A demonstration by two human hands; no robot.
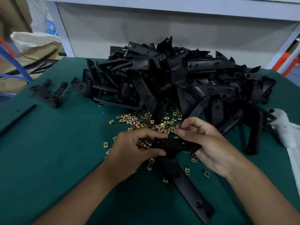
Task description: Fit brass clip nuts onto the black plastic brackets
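Holding the black bracket (pixel 174 143) across my front, my left hand (pixel 129 151) grips its left end, thumb under and fingers curled over the top. Its short top bar runs roughly left to right between both hands. The long leg drops away toward me and to the right, lying on the green mat (pixel 56 143). My right hand (pixel 209 143) cradles the bar's right end in the lower fingers. Thumb and forefinger pinch something small just above the bar; it looks like a clip nut (pixel 179 127), but it's too dark and small to be sure.

Key relation: that pinched piece sits just above and slightly behind the bar's right end, so I judge the next move is a short push down and toward me onto the bar's edge near a hole. Right hand is the nearer one; left just steadies.

Loose brass clip nuts (pixel 146 120) lie scattered on the mat just beyond my hands. The heap of unfitted brackets (pixel 178 78) is behind them. A few separate brackets (pixel 48 93) lie far left.
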